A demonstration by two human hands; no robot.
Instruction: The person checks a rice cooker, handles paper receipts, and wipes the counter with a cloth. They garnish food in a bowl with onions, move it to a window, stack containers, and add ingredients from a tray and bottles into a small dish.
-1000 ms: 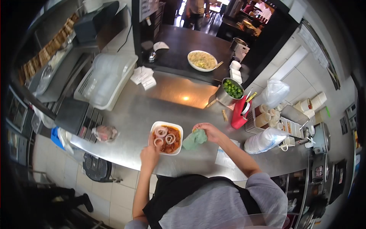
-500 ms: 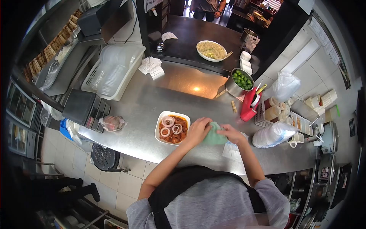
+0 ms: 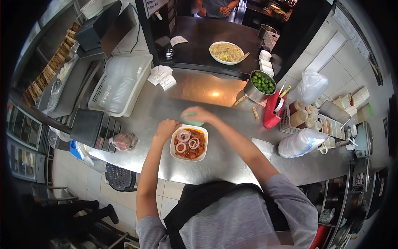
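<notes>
A square white bowl (image 3: 205,154) on the steel counter holds reddish-brown food topped with pale onion rings (image 3: 194,143). My left hand (image 3: 167,129) is at the bowl's upper left corner, its fingers closed on the rim. My right hand (image 3: 199,115) is just beyond the far rim, with a green cloth (image 3: 193,120) under its fingers. Part of the cloth is hidden by that hand.
On the pass shelf stands a plate of rice-like food (image 3: 227,53). A pot of green fruit (image 3: 263,83), a red holder (image 3: 273,110) and sauce containers (image 3: 298,118) are at right. A basket of plastic lids (image 3: 122,85) is at left. A person (image 3: 215,9) stands beyond the shelf.
Both hands have moved left, from right of the bowl to its far side. The left hand let go of the cloth and took the rim; the right hand carried the cloth along.
</notes>
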